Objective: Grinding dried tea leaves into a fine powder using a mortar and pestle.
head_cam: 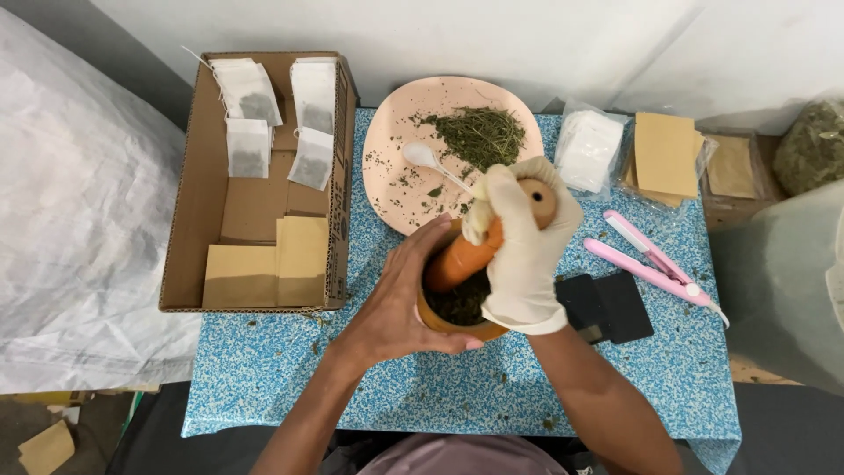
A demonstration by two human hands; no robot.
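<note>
A wooden mortar [444, 318] with dark green crushed herbs [459, 302] inside stands on the blue speckled table [281, 369]. My bare left hand [400, 303] wraps around the mortar's left side. My right hand [526, 246], in a white glove, grips a wooden pestle [466, 255] that slants down into the mortar. Behind it a pink plate [396, 141] carries dried green herbs [479, 134] and a white spoon [426, 160].
A cardboard box [198, 220] at left holds filled white tea bags [248, 148] and tan envelopes [268, 262]. At right lie a bag of white sachets [587, 149], tan envelopes in plastic [665, 157], a pink heat sealer [651, 261], a black scale [611, 306] and a herb bag [811, 145].
</note>
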